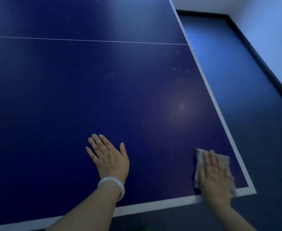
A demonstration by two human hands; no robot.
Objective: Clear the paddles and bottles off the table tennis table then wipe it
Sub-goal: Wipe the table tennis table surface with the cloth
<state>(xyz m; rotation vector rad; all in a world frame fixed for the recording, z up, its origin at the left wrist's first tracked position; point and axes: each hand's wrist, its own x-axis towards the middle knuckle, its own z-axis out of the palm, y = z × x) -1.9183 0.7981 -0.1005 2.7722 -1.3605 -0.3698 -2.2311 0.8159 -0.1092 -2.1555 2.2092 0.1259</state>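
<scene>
Right hand (216,177), flat-fingered, presses a grey cloth (211,165) at the dark blue surface's (103,97) near right corner; left hand (109,157) braces flat. Wiping's underway, so next sweep inward.

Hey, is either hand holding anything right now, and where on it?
Nothing is gripped. The right hand presses flat on the middle of a grey cloth near the table corner. The left hand rests flat on the bare surface.

cloth (201,157) on table (103,97) corner, under right hand (215,177)
</scene>
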